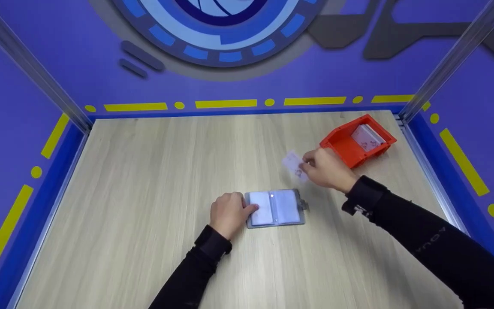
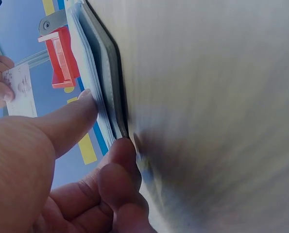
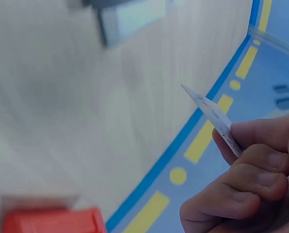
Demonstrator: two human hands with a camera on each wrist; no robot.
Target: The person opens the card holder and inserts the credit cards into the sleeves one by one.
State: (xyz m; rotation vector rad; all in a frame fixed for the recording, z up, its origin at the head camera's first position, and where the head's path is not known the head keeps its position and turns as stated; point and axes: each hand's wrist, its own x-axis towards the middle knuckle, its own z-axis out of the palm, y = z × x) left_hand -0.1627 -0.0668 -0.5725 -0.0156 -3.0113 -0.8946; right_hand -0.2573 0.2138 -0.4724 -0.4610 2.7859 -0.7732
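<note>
An open card holder [image 1: 276, 208] with a grey cover and clear sleeves lies flat on the table. My left hand [image 1: 230, 213] grips its left edge, thumb on top of the sleeves and fingers against the cover's side, as the left wrist view shows [image 2: 81, 160]. Between thumb and finger, my right hand [image 1: 326, 169] pinches a pale printed card [image 1: 294, 165] above the table, beyond the holder's upper right corner. The same card [image 3: 213, 115] appears nearly edge-on in the right wrist view. Just behind the right hand is a red bin [image 1: 345, 148].
Inside the red bin stands a stack of similar cards [image 1: 368, 138]. A clasp [image 1: 303, 205] sticks out from the holder's right side. Blue panels [image 1: 247, 92] with yellow marks and metal posts [image 1: 457, 64] enclose the wooden table [image 1: 152, 171] at the back and sides.
</note>
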